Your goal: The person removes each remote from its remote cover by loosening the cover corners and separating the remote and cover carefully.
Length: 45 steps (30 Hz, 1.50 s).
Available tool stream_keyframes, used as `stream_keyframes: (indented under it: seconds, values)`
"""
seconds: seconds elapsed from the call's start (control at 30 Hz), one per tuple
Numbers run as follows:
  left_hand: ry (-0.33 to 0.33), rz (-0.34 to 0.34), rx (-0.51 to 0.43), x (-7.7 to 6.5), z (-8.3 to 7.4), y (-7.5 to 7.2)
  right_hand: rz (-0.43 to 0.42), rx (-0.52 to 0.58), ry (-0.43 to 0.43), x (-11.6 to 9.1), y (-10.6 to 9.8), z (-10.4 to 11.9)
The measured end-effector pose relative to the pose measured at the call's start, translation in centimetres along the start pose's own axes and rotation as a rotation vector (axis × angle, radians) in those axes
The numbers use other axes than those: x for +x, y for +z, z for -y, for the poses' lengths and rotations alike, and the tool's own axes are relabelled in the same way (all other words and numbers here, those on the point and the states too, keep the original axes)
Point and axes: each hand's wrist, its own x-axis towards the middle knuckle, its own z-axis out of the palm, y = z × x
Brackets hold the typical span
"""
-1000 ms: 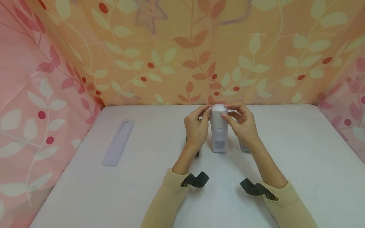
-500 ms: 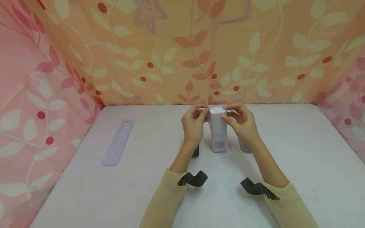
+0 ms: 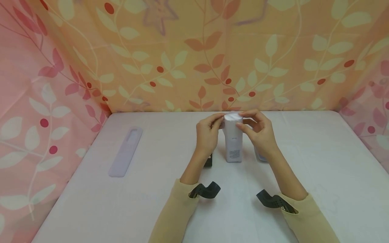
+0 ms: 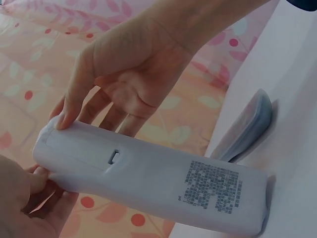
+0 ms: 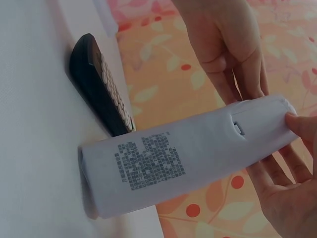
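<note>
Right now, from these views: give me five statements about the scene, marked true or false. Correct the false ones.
1. The left hand and right hand are both at the upper end of the white device. True.
2. The white device is lying flat. False: it is held roughly upright.
3. The lavender piece lies to the left of both hands. True.
4. The printed block is near the device's upper end. False: it is near the lower end.
5. The dark remote is right of the white device. False: it is on its left.
</note>
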Motion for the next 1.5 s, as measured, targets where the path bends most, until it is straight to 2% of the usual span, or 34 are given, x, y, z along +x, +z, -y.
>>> stream_keyframes:
  seconds: [0.13,0.23,0.47,0.83,1.03,1.3,1.5]
  values:
    - [0.008,0.06,0.03,0.1,-0.2,0.0,-0.018,-0.009,-0.017,0.1,-0.2,-0.1]
    - [-0.019,0.08,0.046,0.0,-0.4,-0.1,-0.032,-0.001,-0.041,0.2,-0.2,-0.4]
    - [-0.077,0.052,0.055,0.0,-0.5,-0.2,-0.065,0.026,-0.091,0.2,0.4,-1.0]
    - [-0.12,0.022,0.035,0.1,-0.2,-0.2,-0.12,-0.003,-0.084,-0.2,1.2,-1.5]
    - [-0.13,0.025,0.014,0.1,-0.4,-0.2,-0.161,0.023,-0.124,-0.3,1.7,-1.6]
    - [-0.119,0.048,-0.008,0.1,-0.5,-0.2,-0.267,0.059,-0.163,-0.4,2.2,-1.5]
    - [-0.102,0.054,-0.026,0.0,-0.6,-0.2,-0.315,0.021,-0.183,-0.4,2.3,-1.5]
